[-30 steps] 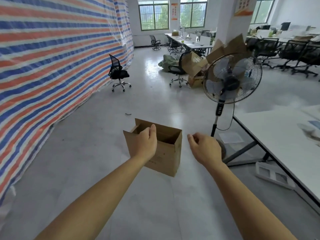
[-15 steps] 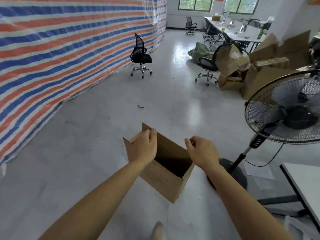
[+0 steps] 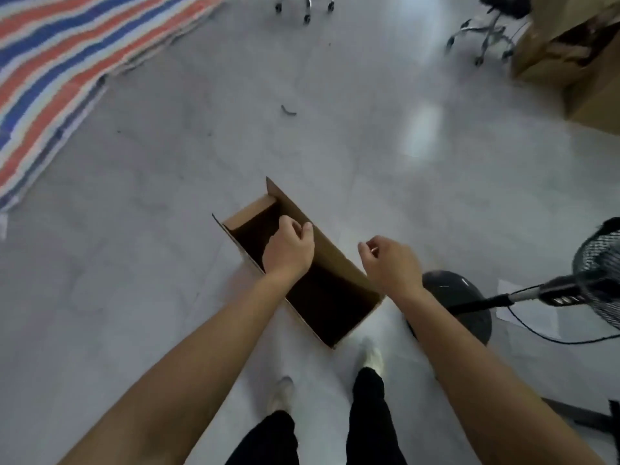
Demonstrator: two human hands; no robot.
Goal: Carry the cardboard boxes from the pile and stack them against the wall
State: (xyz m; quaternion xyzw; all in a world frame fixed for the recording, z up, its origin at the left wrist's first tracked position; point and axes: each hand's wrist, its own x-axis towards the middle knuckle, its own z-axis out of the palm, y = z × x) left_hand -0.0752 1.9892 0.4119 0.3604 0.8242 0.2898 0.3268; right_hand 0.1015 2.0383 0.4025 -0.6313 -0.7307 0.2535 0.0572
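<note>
Left hand [image 3: 288, 251] is curled on the far rim of the cardboard box [image 3: 332, 307]; right hand [image 3: 391, 263] is curled, empty. Judged light, crushable: opposite rims are best gripped.

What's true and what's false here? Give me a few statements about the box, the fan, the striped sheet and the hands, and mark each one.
1. The box is open at the top. True.
2. The fan stands to the left of the box. False: it stands to the right.
3. The striped sheet is green and yellow. False: it is red, blue and white.
4. The right hand holds nothing, its fingers curled. True.
</note>
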